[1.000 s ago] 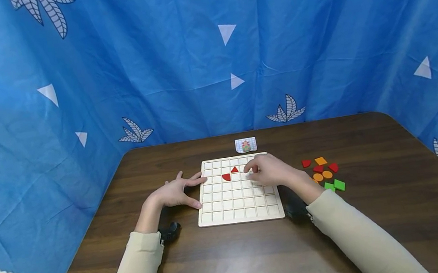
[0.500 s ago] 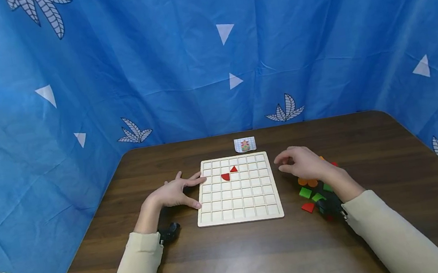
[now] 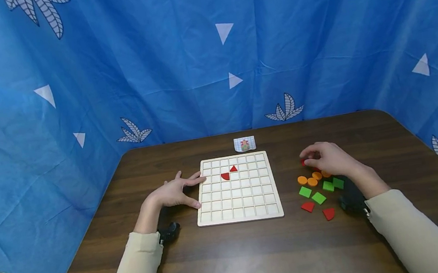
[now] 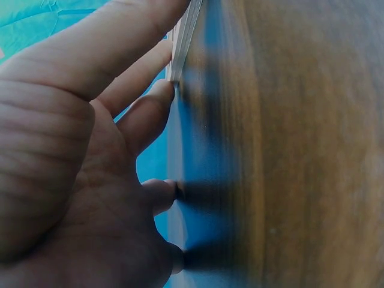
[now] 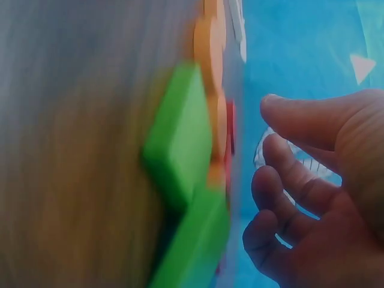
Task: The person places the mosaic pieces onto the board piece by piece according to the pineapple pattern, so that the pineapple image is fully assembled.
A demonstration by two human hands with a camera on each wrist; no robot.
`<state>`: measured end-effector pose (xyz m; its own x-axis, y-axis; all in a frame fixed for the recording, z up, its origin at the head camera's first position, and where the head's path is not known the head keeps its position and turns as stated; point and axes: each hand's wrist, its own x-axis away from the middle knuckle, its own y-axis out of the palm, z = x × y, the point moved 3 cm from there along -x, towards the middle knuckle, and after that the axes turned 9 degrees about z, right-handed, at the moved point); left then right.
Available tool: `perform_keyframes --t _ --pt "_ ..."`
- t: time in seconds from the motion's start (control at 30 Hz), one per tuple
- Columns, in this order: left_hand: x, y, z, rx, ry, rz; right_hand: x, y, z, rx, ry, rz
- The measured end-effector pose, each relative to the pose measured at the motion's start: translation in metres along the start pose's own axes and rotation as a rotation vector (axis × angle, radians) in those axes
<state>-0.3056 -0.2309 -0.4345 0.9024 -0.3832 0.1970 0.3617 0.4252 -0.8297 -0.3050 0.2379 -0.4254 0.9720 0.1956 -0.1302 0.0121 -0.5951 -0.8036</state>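
A pale gridded board (image 3: 238,195) lies on the table with a red triangle (image 3: 233,168) and a red quarter-circle (image 3: 225,176) in its upper cells. My left hand (image 3: 173,193) spreads its fingers, and its thumb and fingertips touch the board's left edge. Right of the board, my right hand (image 3: 329,159) hovers at the far side of the loose pieces, fingers loosely bent. A red piece (image 3: 303,162) shows by its fingertips. In the right wrist view, nothing shows between the thumb and fingers of the right hand (image 5: 312,192); green squares (image 5: 180,138) stand near the camera.
Several orange discs (image 3: 312,182), green squares (image 3: 319,198) and red pieces (image 3: 307,207) lie loose right of the board. A small printed card (image 3: 244,144) sits beyond the board's far edge. A blue curtain (image 3: 193,66) hangs behind the wooden table (image 3: 227,260).
My right hand has moved right from over the board to the loose pieces, uncovering the board's right side and the nearer pieces. My left hand has stayed at the board's edge.
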Motion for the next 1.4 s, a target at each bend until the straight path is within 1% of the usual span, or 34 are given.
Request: perform_keyframes --t 0.23,0.5,0.93,1.4 --pt "0.000 -0.001 0.001 -0.004 0.001 -0.001 0.003 -0.013 0.025 0.025 0.009 0.006" --pt "0.001 -0.001 0.001 -0.008 0.021 0.001 0.003 -0.021 0.040 0.039 0.055 -0.026" --pt "0.001 -0.002 0.000 -0.002 0.016 0.003 -0.002 -0.019 0.042 0.064 0.121 -0.084" --pt "0.001 0.000 0.000 0.004 0.013 -0.002 -0.001 -0.017 0.035 0.080 0.112 -0.066"
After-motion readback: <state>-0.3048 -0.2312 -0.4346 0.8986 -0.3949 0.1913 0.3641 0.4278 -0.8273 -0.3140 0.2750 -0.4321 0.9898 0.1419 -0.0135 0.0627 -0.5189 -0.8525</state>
